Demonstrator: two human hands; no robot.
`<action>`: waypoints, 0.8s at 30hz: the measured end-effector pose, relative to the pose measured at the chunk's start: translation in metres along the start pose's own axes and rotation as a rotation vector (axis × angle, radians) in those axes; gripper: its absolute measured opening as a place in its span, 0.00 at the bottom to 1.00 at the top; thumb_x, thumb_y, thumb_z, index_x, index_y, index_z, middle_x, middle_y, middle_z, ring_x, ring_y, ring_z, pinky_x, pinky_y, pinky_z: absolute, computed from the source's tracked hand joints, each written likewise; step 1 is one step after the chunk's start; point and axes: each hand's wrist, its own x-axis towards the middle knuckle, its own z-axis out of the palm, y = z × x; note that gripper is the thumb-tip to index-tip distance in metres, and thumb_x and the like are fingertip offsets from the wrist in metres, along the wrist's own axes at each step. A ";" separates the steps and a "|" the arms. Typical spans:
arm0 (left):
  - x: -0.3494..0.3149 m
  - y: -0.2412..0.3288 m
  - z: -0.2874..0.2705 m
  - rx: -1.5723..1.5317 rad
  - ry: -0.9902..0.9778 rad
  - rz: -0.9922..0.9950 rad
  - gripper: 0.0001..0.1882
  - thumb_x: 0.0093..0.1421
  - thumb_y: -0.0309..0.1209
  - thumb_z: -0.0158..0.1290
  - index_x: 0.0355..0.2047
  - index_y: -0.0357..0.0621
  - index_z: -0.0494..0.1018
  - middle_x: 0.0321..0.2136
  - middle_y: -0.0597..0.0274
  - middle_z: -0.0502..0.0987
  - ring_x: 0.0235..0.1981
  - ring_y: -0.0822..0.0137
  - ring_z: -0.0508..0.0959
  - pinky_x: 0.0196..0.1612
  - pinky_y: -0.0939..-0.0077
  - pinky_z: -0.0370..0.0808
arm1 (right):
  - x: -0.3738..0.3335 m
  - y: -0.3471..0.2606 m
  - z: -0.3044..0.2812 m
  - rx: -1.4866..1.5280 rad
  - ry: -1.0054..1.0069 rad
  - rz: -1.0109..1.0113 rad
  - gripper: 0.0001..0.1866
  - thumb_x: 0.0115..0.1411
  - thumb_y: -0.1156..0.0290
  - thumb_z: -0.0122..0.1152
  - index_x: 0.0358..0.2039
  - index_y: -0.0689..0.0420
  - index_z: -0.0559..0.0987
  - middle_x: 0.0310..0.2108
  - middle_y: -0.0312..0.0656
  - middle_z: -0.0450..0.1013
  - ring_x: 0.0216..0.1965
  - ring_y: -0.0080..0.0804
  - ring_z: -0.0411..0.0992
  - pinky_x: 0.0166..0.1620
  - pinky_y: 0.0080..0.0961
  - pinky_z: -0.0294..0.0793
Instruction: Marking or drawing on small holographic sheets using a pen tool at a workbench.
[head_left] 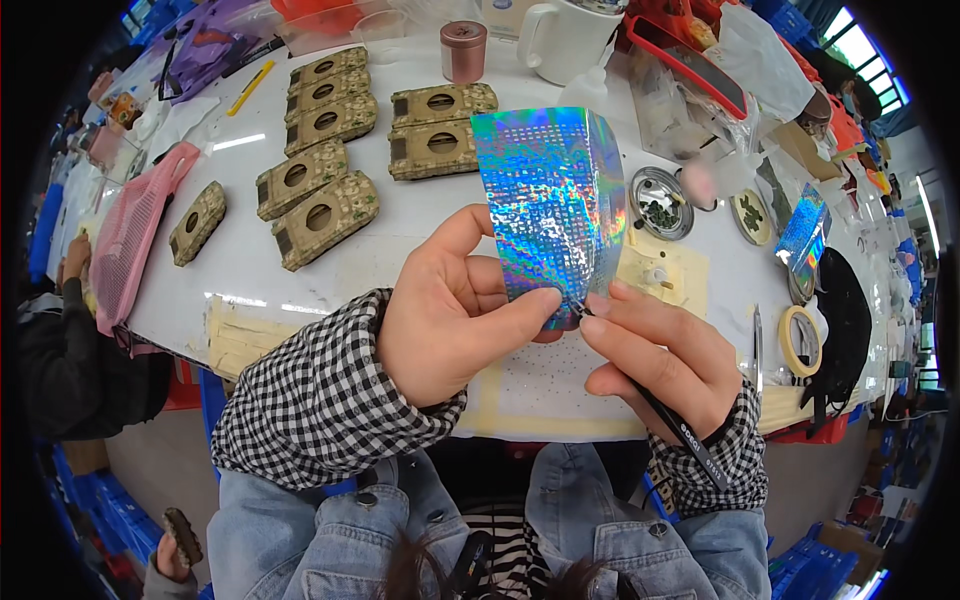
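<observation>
My left hand (440, 320) is closed on a shiny holographic sticker sheet (550, 190), its thumb pressing near the lower edge. Rows of small marks cover the sheet, which bends slightly and stands up above the table. In my right hand (665, 355) is a pair of black tweezers (672, 420), pinched near the front. The tweezers' tip meets the sheet's lower corner beside my left thumb; whether a sticker is between the points is too small to tell. Beyond my left hand, several camouflage model tank hulls (325, 220) with round top holes lie on the white table.
A round tin (661, 203) with small dark green parts stands right of the sheet. Farther right are a masking tape roll (801, 342), another holographic sheet (804, 232) and a black bag (838, 330). At the back stand a white mug (566, 42) and pink canister (463, 52); pink mesh (145, 235) lies left.
</observation>
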 end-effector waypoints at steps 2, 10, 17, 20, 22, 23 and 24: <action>0.000 0.000 0.000 -0.018 -0.007 -0.005 0.26 0.59 0.20 0.52 0.56 0.36 0.55 0.41 0.53 0.78 0.42 0.68 0.79 0.46 0.72 0.78 | 0.000 0.000 -0.001 -0.002 -0.003 0.002 0.19 0.49 0.68 0.69 0.41 0.62 0.80 0.38 0.46 0.76 0.38 0.39 0.77 0.46 0.36 0.80; -0.001 0.001 0.001 -0.014 -0.003 0.009 0.25 0.59 0.19 0.52 0.55 0.36 0.55 0.41 0.52 0.78 0.42 0.68 0.79 0.46 0.72 0.78 | 0.001 -0.002 -0.002 0.018 -0.015 0.018 0.19 0.49 0.69 0.68 0.41 0.62 0.80 0.38 0.47 0.76 0.39 0.39 0.77 0.47 0.37 0.80; -0.001 0.000 0.002 0.033 0.011 0.039 0.26 0.59 0.19 0.52 0.55 0.36 0.55 0.40 0.51 0.78 0.41 0.69 0.79 0.46 0.73 0.78 | 0.001 -0.002 0.000 0.036 -0.017 0.030 0.19 0.48 0.70 0.69 0.41 0.63 0.80 0.37 0.48 0.76 0.39 0.39 0.77 0.47 0.37 0.79; -0.001 -0.002 0.001 0.038 -0.001 0.050 0.26 0.59 0.19 0.52 0.55 0.36 0.54 0.40 0.51 0.78 0.41 0.69 0.79 0.45 0.73 0.78 | 0.000 -0.002 0.001 0.038 -0.019 0.034 0.19 0.48 0.70 0.69 0.41 0.63 0.80 0.37 0.48 0.76 0.39 0.39 0.77 0.47 0.37 0.79; -0.001 -0.002 0.001 0.019 -0.013 0.047 0.26 0.59 0.19 0.52 0.55 0.36 0.54 0.40 0.52 0.78 0.42 0.69 0.79 0.45 0.74 0.78 | 0.001 -0.003 -0.001 0.045 -0.020 0.038 0.19 0.48 0.70 0.69 0.41 0.63 0.80 0.37 0.48 0.76 0.39 0.39 0.77 0.47 0.37 0.79; -0.001 -0.001 0.001 0.004 -0.018 0.042 0.26 0.59 0.20 0.52 0.55 0.36 0.54 0.41 0.52 0.78 0.42 0.69 0.79 0.45 0.74 0.78 | 0.001 -0.003 -0.002 0.042 -0.023 0.041 0.19 0.48 0.70 0.69 0.41 0.62 0.80 0.37 0.47 0.76 0.39 0.39 0.77 0.48 0.37 0.79; -0.001 -0.001 0.001 -0.010 -0.024 0.037 0.26 0.59 0.20 0.52 0.55 0.36 0.54 0.41 0.52 0.78 0.42 0.69 0.79 0.45 0.74 0.78 | 0.001 -0.004 -0.003 0.039 -0.026 0.045 0.19 0.48 0.69 0.69 0.42 0.62 0.80 0.38 0.47 0.76 0.39 0.39 0.77 0.48 0.37 0.79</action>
